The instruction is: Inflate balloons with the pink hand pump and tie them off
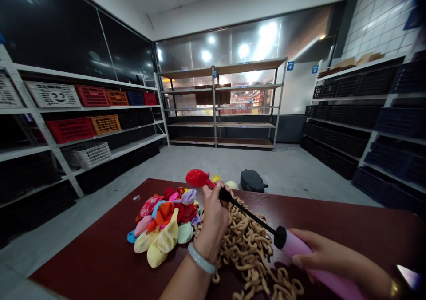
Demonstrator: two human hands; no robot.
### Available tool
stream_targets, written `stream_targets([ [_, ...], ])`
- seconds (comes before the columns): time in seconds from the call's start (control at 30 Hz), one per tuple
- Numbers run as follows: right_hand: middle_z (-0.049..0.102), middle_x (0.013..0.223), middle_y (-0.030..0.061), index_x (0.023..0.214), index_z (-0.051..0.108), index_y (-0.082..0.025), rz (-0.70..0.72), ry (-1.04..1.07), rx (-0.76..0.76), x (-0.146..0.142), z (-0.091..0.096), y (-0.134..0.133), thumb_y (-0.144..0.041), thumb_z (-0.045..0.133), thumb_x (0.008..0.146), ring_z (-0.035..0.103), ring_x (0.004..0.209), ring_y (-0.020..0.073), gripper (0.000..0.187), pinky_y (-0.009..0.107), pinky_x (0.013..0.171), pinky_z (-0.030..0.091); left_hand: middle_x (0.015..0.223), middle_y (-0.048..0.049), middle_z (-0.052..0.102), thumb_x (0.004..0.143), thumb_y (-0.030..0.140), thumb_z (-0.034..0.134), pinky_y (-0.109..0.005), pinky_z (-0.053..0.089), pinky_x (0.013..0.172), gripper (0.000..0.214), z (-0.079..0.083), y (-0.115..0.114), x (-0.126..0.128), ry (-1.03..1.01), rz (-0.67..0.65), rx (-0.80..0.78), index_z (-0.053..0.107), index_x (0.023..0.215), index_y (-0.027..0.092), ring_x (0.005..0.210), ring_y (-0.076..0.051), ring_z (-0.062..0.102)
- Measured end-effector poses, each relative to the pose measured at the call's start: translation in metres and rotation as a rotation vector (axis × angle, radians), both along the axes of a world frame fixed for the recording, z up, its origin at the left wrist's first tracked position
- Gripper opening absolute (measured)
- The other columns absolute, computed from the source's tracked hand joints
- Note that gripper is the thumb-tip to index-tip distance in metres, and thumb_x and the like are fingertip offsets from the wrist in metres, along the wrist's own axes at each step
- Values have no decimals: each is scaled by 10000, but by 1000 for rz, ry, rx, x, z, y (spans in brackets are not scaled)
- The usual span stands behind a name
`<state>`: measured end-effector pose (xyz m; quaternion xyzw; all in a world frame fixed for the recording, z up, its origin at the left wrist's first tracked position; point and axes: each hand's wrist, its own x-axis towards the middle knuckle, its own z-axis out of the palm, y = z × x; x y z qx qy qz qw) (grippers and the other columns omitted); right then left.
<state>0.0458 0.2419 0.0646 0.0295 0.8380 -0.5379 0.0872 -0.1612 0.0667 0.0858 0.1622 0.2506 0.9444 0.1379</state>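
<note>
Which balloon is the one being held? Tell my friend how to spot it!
Find the dark red table, then the left hand with the pale bangle over it. The red balloon sticks out beyond that hand, at the black tip of the pink pump. Other balloons lie piled on the table; this one is held up in the air.

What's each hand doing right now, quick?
Left hand: closed, holding the red balloon by its neck at the pump's black tip.
Right hand: closed around the pump's pink barrel.
</note>
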Motion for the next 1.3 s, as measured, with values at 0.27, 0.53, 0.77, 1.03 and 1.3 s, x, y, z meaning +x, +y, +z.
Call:
stream_targets([
  [0.27,656,1180,104,1324,554,-197,9,59,46,-5,-8,6,-545,679,755,611,1071,284,679,346,889,499,742,29,501,725,169,706,-240,422,551,325,5,-6,-4,-36,-33,22,503,975,211,626,-118,543],
  [0.53,673,1066,104,1005,710,-213,-270,474,406,-41,23,-3,-460,607,831,606,1028,249,319,402,942,447,754,25,534,787,202,672,-227,442,585,222,1,4,18,-48,-72,33,475,889,214,630,-104,548],
  [0.77,675,958,27,906,736,-248,-253,662,727,-142,103,-96,-326,593,877,596,926,170,166,297,864,430,922,-39,632,752,239,705,-272,482,751,294,-2,11,27,-74,-83,34,538,990,193,821,-151,626],
  [1.03,666,876,68,759,719,-183,-297,422,1021,-182,105,-124,-276,606,838,594,853,194,166,281,730,423,938,-37,663,745,263,712,-318,501,801,443,-2,13,28,-138,-47,62,530,1148,245,839,-168,651],
  [1.3,647,964,79,808,683,-168,-336,596,1021,-186,87,-121,-249,577,877,550,955,212,151,301,850,399,1002,-58,635,751,361,699,-279,502,795,401,-6,18,25,-251,-97,123,559,1098,217,880,-162,630],
])
